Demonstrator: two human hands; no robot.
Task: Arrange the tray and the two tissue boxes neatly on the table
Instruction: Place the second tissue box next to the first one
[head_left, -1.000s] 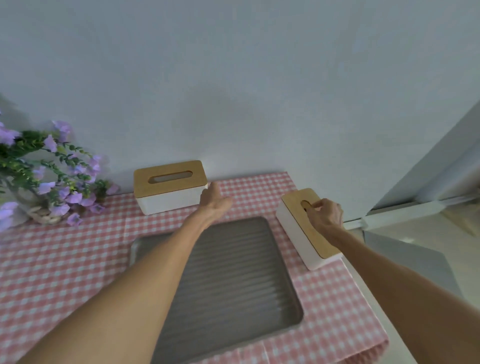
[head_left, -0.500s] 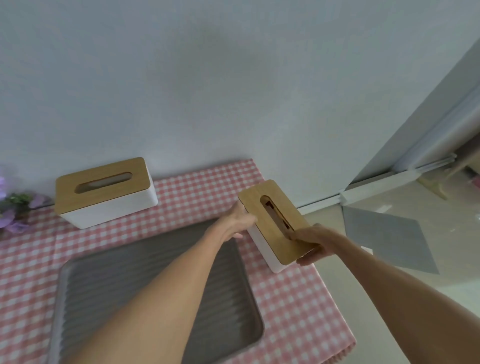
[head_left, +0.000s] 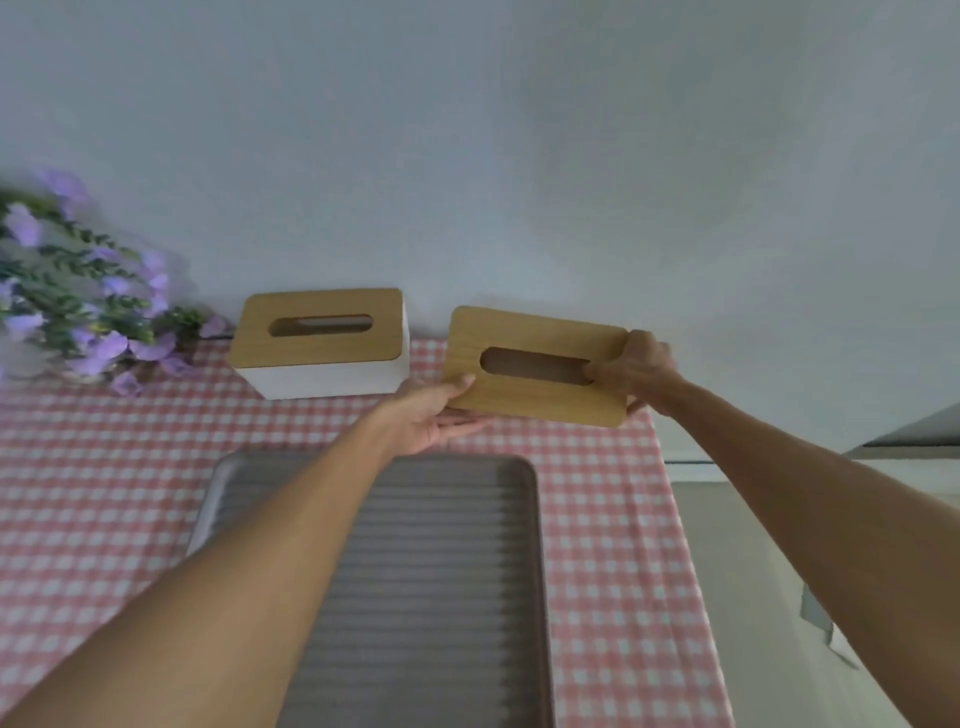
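Note:
Both hands hold a tissue box (head_left: 524, 397) with a wooden lid above the table's far right part, its lid facing me and its long side running left to right. My left hand (head_left: 441, 415) grips its lower left corner from underneath. My right hand (head_left: 636, 366) grips its right end, thumb in the lid slot. A second white tissue box (head_left: 322, 343) with a wooden lid stands against the wall, just left of the held one. The grey ribbed tray (head_left: 457, 571) lies in the middle of the table, partly hidden by my left forearm.
A pink checked cloth (head_left: 613, 519) covers the table. A bunch of purple flowers (head_left: 78, 301) stands at the far left by the wall. The table's right edge drops to the floor, where a grey mat (head_left: 815, 608) shows.
The right tissue box has been lifted off the table and turned from lengthwise to crosswise. It now hangs near the wall beside the other box. My left hand has joined the grip.

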